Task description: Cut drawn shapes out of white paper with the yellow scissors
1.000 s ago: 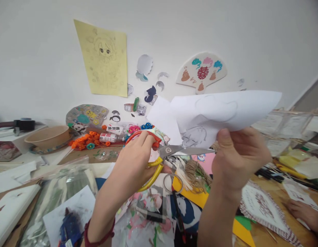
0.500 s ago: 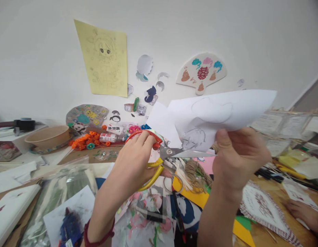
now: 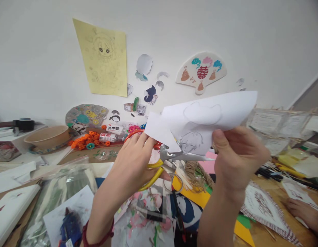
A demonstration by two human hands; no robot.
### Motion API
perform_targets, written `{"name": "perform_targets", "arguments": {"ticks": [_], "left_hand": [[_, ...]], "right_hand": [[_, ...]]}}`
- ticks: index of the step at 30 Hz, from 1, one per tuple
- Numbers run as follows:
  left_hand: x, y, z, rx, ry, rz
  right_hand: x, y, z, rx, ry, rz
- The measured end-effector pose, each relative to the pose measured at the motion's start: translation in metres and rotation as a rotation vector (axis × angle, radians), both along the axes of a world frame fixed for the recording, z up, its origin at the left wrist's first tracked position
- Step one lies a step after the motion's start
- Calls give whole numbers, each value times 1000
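Left grip (image 3: 134, 157) around red-and-yellow scissors (image 3: 171, 154), right grip (image 3: 238, 147) narrow around pencil-marked white paper (image 3: 200, 127)

I'm calling this a craft room or little art studio. A yellow paper sheet with a pencil drawing (image 3: 104, 68) and a white fan-shaped board with painted motifs (image 3: 202, 70) are hanging on the white wall (image 3: 264, 41), while bright-orange craft pieces (image 3: 84, 141), a coil of brown twine (image 3: 197, 173) and pink-and-green paper scraps (image 3: 166, 225) are lying around below.
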State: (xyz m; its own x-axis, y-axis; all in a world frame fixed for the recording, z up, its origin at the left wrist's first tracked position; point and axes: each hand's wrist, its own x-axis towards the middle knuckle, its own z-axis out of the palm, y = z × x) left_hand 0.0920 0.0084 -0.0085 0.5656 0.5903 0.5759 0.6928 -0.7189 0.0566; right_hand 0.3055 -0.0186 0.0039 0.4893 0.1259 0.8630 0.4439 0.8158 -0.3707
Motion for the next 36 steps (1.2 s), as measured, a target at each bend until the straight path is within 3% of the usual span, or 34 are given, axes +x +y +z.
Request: {"name": "perform_targets", "arguments": {"ticks": [6, 16, 36], "left_hand": [[0, 2, -2, -37, -65, -66], [0, 0, -1, -142, -83, -52], [0, -1, -1, -215, -68, -51]], "right_hand": [[-1, 0, 2, 34, 30, -13], [0, -1, 2, 105, 20, -33], [-3, -5, 3, 53, 28, -24]]}}
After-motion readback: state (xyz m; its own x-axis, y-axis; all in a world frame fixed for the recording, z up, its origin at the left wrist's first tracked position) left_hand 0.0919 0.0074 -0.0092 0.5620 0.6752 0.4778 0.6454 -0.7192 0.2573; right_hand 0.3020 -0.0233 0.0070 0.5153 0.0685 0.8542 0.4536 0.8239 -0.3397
